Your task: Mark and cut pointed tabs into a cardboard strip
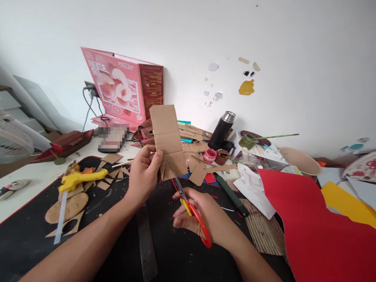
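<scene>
Head cam: my left hand (146,170) has a creased corrugated cardboard piece (166,127) pinched above the black mat (179,256), right hand (216,215) gripping red-handled scissors (201,221), blades at the cardboard's lower edge (yellow hot glue gun (84,177) lying off left, btw).

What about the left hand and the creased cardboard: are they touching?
Touching. The head view shows the left hand pinching the creased cardboard by one edge, thumb on the near face.
</scene>
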A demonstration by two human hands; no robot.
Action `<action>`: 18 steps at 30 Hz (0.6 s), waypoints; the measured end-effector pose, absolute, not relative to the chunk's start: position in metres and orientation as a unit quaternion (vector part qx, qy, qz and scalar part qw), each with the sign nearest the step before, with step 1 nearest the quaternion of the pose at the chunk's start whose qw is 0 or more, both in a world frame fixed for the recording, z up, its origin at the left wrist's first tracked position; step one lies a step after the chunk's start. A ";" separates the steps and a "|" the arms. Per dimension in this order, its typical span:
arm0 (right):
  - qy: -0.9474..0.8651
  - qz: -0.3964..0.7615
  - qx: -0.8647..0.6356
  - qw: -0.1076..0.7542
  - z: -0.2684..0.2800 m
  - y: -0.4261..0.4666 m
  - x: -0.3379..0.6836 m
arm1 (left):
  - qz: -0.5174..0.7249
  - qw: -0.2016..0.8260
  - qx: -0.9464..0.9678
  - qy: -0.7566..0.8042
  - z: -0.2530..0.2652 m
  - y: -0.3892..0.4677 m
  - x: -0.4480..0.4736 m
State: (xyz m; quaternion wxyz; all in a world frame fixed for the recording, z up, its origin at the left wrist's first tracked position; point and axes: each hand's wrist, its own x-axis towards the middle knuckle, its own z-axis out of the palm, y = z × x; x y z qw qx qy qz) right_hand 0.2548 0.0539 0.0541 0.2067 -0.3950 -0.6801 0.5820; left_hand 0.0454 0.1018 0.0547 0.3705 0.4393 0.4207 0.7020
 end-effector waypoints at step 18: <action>-0.640 0.644 -0.383 0.170 0.062 0.054 0.261 | 0.714 0.382 0.422 0.407 0.055 0.098 0.044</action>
